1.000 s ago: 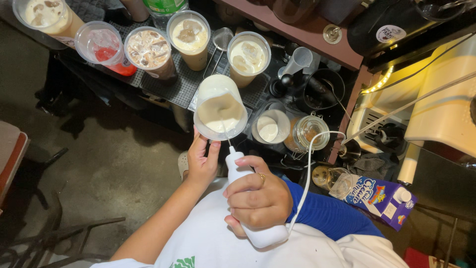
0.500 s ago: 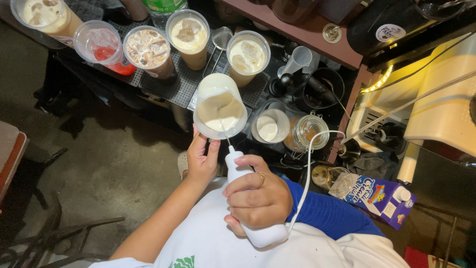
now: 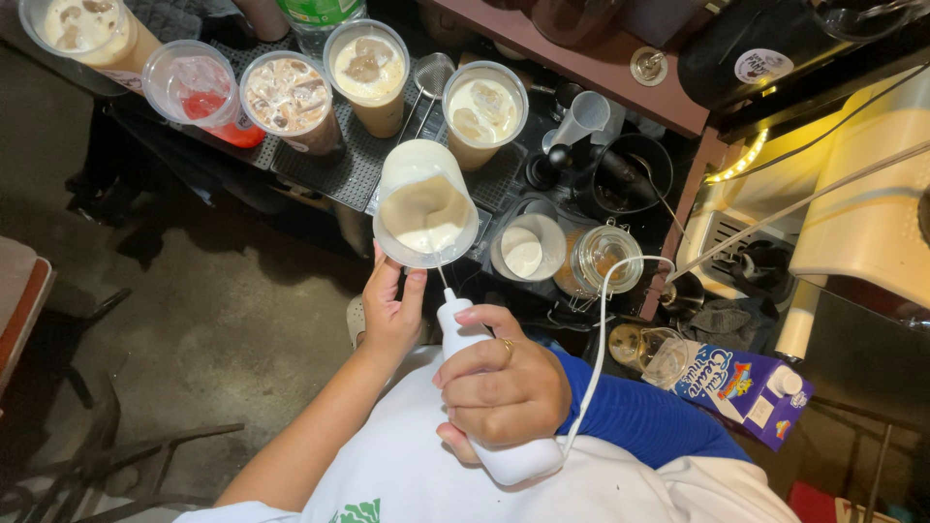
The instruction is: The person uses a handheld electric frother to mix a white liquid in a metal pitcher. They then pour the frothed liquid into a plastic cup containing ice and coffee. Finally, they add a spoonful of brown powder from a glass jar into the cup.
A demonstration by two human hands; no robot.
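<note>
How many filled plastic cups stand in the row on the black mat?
5: far-left milky cup, red-drink cup, iced brown cup, creamy cup, right-end cup. Others may be hidden beyond the frame.

Whisk tip sunk out of sight in the cream of the tilted cup (image 3: pixel 426 208); top-left iced drink (image 3: pixel 82 34) cropped by the edge (green bottle (image 3: pixel 320 12) too).

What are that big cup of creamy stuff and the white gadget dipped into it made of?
The cup, steadied by the left hand, looks like frosted, translucent plastic: the cream shows dimly through its wall. The mixer, gripped by the right hand, appears to be smooth white plastic with a slight sheen; its thin shaft looks metallic, though that is hard to tell.
</note>
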